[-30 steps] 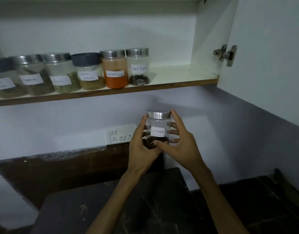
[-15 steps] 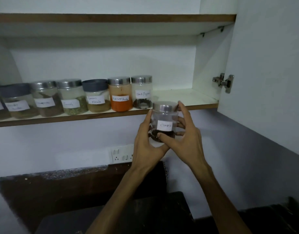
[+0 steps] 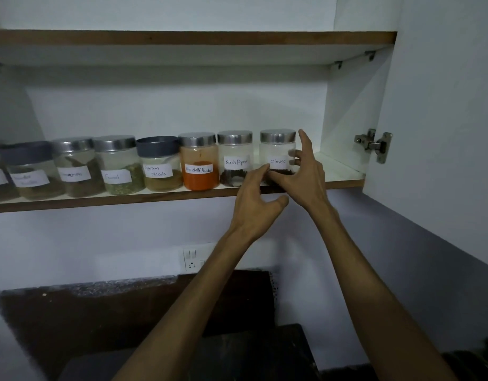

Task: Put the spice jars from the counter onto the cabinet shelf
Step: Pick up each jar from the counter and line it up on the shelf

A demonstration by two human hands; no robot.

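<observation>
Along the cabinet shelf a row of labelled jars ends, right of centre, with the Cloves jar standing upright; the left hand has loosely spread fingers at its base, the right hand cups it, fingers splayed

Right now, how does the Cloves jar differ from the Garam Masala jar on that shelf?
The Cloves jar has a silver metal lid; the Garam Masala jar has a dark blue-grey one. Cloves holds a thin layer of dark whole pieces at the bottom, Garam Masala a brownish powder. Cloves stands at the right end of the row with fingers of the right hand round it; Garam Masala stands mid-row, untouched. Both are clear, upright, and carry handwritten white labels.
</observation>
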